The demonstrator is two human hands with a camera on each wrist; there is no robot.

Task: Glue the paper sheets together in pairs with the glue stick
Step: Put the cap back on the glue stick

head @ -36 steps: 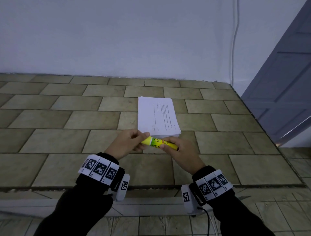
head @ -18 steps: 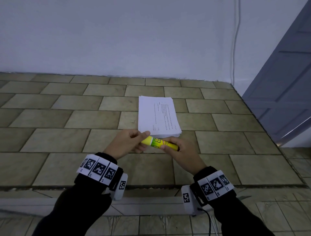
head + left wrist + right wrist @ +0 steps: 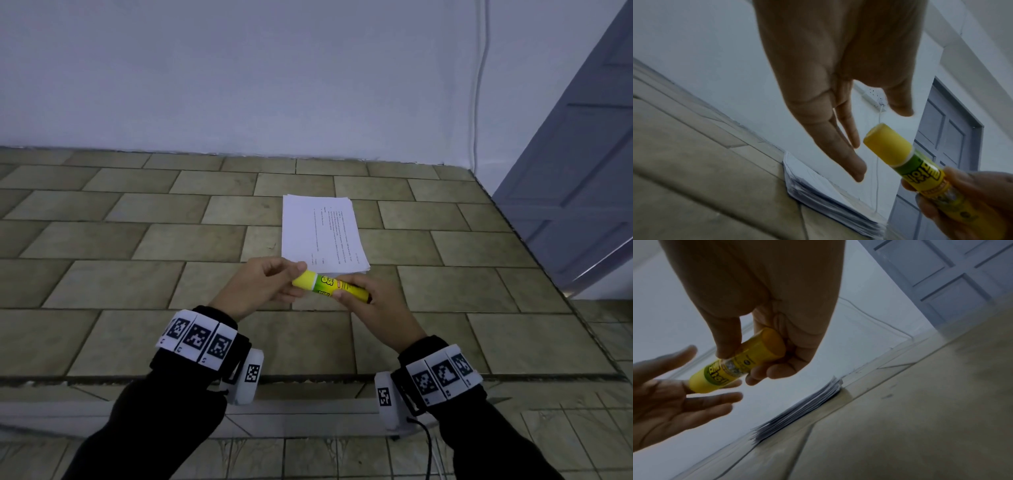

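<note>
A yellow and green glue stick [image 3: 329,284] with its yellow cap on is held just above the tiled counter [image 3: 137,281]. My right hand [image 3: 352,291] grips its barrel, thumb on top. My left hand [image 3: 287,279] is at the cap end. In the left wrist view its fingers [image 3: 838,146] are straight and spread, a little apart from the cap [image 3: 888,144]. A stack of white printed paper sheets [image 3: 318,233] lies on the counter just beyond both hands, also visible in the right wrist view as the stack [image 3: 797,410].
A white wall [image 3: 274,85] backs the counter. A grey-blue door [image 3: 582,171] stands at the right, past the counter's right edge. A thin white cable [image 3: 478,85] runs down the wall. Bare tiles stretch to the left of the stack.
</note>
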